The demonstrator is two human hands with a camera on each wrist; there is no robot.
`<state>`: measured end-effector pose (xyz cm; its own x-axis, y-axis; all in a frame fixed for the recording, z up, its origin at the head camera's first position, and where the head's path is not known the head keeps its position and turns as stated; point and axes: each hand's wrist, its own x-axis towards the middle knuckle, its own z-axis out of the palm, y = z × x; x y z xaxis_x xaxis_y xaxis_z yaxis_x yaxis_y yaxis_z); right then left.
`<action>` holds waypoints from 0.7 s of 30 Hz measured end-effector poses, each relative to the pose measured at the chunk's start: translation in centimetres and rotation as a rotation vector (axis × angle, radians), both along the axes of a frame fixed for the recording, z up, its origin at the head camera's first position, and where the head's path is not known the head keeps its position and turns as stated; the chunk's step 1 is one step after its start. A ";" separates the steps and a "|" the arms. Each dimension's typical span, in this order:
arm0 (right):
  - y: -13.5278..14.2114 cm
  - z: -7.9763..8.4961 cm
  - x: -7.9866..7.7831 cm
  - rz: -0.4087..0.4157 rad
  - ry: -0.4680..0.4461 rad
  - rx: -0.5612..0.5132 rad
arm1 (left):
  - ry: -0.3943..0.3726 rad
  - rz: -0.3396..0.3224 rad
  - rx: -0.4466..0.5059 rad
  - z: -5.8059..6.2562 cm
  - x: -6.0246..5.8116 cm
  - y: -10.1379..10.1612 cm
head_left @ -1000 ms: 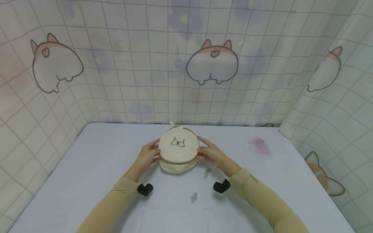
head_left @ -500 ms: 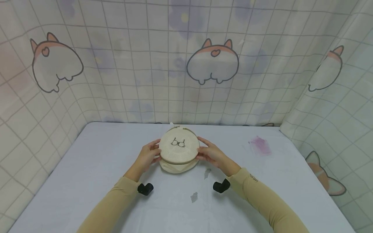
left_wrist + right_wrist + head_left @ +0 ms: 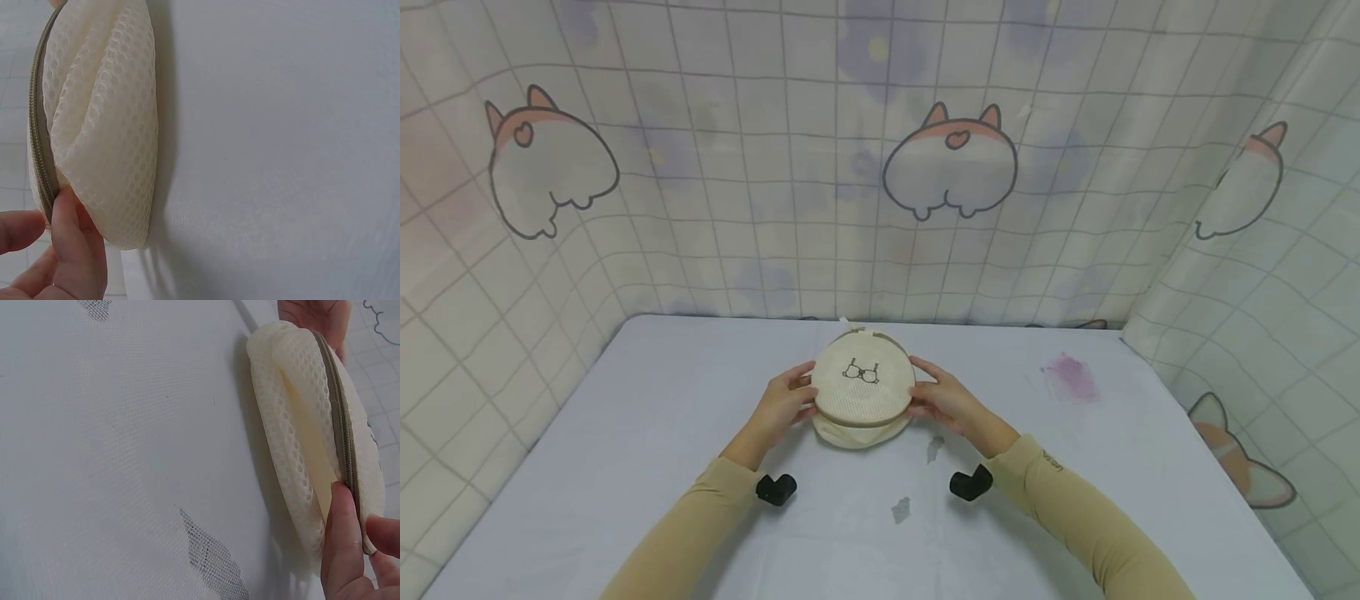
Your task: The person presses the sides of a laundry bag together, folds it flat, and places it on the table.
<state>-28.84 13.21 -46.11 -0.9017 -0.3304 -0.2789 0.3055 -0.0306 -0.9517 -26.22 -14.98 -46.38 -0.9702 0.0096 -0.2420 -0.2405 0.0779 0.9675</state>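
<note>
While a left hand pinches its zippered rim at nine o'clock and a right hand pinches it at three, a round cream mesh pouch bearing an eyeglasses motif sits near the twelve o'clock edge of a white tabletop; a pink stain lies off toward three; two grey patches show between four and six.

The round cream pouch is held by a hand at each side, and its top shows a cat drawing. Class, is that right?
Not quite: the drawing on the round cream pouch is a pair of glasses, as the head view shows. The left hand and right hand do hold it at each side.
</note>
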 end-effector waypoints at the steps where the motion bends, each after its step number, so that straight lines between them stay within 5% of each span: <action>1: 0.0 0.0 0.0 -0.003 -0.002 0.009 | 0.001 -0.001 -0.002 0.0 0.0 0.1; 21: -0.3 0.1 0.1 -0.034 -0.013 0.052 | -0.016 -0.001 -0.012 0.0 -0.1 0.3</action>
